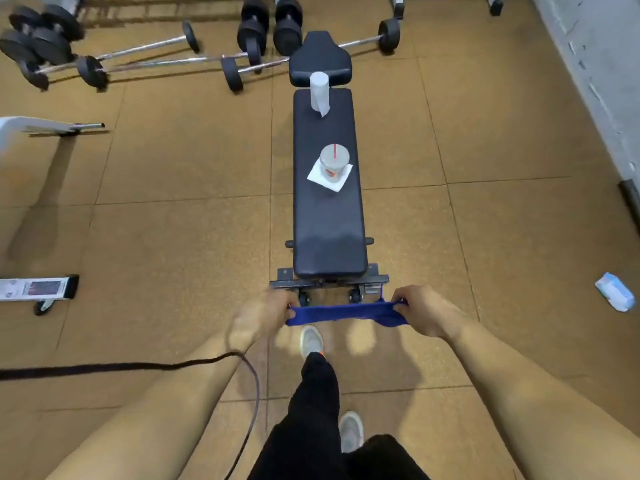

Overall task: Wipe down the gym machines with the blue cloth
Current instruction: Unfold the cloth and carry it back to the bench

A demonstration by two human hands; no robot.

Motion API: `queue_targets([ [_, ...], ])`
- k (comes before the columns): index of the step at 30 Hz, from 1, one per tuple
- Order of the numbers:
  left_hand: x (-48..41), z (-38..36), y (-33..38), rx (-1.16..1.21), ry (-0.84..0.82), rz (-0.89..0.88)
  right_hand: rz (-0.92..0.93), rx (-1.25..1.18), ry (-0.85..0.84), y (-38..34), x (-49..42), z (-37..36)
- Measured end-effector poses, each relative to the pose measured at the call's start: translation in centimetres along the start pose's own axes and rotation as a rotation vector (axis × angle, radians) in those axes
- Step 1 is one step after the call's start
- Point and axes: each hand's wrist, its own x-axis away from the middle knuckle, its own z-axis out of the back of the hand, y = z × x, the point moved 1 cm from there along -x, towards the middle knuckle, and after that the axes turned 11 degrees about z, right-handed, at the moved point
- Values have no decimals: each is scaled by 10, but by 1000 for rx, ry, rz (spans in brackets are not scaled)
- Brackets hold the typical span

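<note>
1. Head view, angled down along a black weight bench (327, 216) standing lengthwise on a tan tiled floor (180, 237).
2. Task item: blue cloth (346, 313), pulled out into a narrow band between both hands, in front of the bench's near end frame and just ahead of the forward shoe (311, 339).
3. Grip, left hand (263, 317): fingers curled, pinching the cloth's left end, with the fabric running from the fingertips toward the centre. Hand somewhat blurred.
4. Grip, right hand (427, 313): fingers curled and thumb closed, pinching the cloth's right end, with a small bunch of fabric sagging just below the grip.
5. Cloth short of the bench pad and apart from it. Contact with the end frame or its wheels: cannot tell.
6. On the pad at mid-length: lidded cup (334, 161) with a red straw, upright on a white napkin (316, 179).
7. At the pad's far end: white paper roll (318, 91), upright, one loose sheet hanging, just before the separate seat pad (320, 58).
8. On the floor at far left: barbells (138, 50) and dumbbells (270, 26), beside the bench's far end.
9. On the floor well to the right: white-and-blue packet (614, 292).
10. Dark cable (138, 367) looping across the left forearm.
</note>
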Motion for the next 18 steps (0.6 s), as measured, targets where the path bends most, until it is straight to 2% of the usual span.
queue_targets([
  [8, -200, 42, -20, 63, -24, 36, -14, -46, -101, 40, -212, 42],
  [14, -371, 41, -29, 155, 59, 97, 24, -44, -53, 92, -382, 39],
  [18, -444, 36, -30, 188, 146, 105, 56, 11, 5, 118, -448, 37],
])
